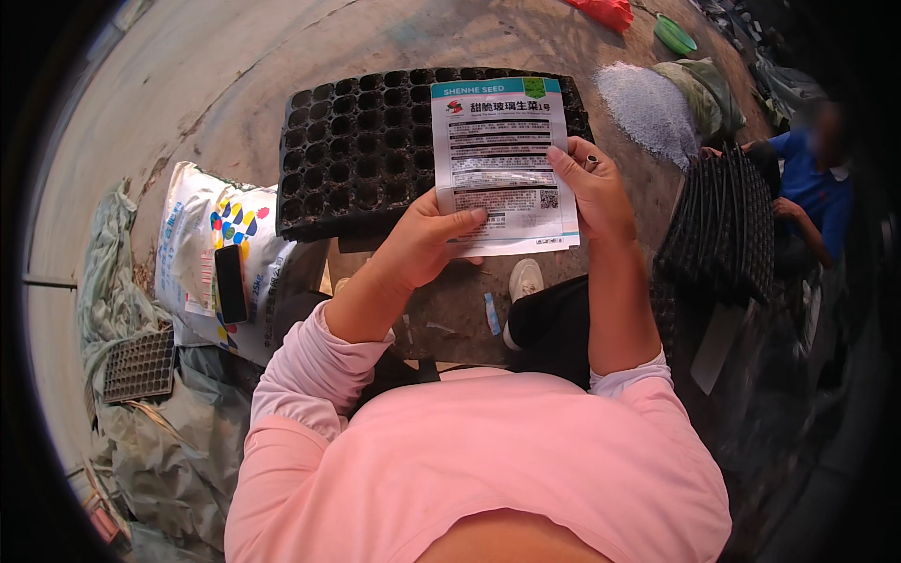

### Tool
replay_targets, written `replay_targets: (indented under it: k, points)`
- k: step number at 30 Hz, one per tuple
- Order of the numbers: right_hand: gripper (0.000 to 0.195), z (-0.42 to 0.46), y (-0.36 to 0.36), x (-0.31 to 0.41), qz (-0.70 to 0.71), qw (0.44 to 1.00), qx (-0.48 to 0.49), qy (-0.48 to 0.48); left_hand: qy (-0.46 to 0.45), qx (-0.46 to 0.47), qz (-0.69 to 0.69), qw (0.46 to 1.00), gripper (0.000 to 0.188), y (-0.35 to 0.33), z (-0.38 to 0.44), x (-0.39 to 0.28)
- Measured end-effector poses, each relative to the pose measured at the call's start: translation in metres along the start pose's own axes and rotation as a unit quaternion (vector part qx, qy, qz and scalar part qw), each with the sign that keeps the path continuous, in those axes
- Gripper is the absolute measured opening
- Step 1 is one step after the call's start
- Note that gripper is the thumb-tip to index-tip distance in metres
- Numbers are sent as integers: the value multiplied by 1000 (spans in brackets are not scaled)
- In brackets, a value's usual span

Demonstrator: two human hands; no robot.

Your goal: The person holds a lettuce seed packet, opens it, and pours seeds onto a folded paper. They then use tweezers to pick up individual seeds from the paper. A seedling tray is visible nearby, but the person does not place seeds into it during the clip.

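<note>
Between my two hands I hold a seed packet [507,134] upright, its printed side facing me. My left hand [436,229] grips its lower left edge, thumb across the front. At the right edge, my right hand [598,186] pinches the packet with the thumb on its face; a ring is on one finger. Behind the packet lies a black plastic seedling tray [352,151], its visible cells dark inside. The packet covers part of the tray's right half. What supports the tray is mostly hidden.
A printed white sack [190,211] with a smartphone [231,283] on it stands left. Another seedling tray [139,366] lies on plastic sheeting [155,450]. To the right are white granules [644,105], stacked black trays [714,225] and a person in blue [809,183]. A green basin [674,35] lies farther off.
</note>
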State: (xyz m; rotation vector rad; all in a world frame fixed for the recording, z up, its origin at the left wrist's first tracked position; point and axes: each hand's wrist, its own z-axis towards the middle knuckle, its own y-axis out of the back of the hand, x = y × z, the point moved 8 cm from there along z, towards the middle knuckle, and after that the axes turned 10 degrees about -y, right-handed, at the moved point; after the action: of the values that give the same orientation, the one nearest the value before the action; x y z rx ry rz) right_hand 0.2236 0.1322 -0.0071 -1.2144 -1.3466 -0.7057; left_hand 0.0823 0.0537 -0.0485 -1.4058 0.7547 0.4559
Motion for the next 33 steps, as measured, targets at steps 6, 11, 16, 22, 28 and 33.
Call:
replay_targets:
  k: [6,11,16,22,28,33]
  points:
    - [14,5,6,0,-4,1000,1,29,-31,-15,26,999,36,-1,1,-2]
    - [15,4,12,5,14,999,-18,41,-23,8,41,999,40,1,-1,-3]
    - [16,2,13,10,21,998,-23,63,-37,16,36,999,39,0,1,-5]
    - [14,0,18,14,10,994,-49,96,-15,16,112,993,33,4,0,-3]
    - [13,0,26,17,31,993,-66,88,-39,55,98,993,26,-3,1,-6]
    - [13,3,32,15,29,993,-67,90,-65,68,105,990,23,-8,-1,-12]
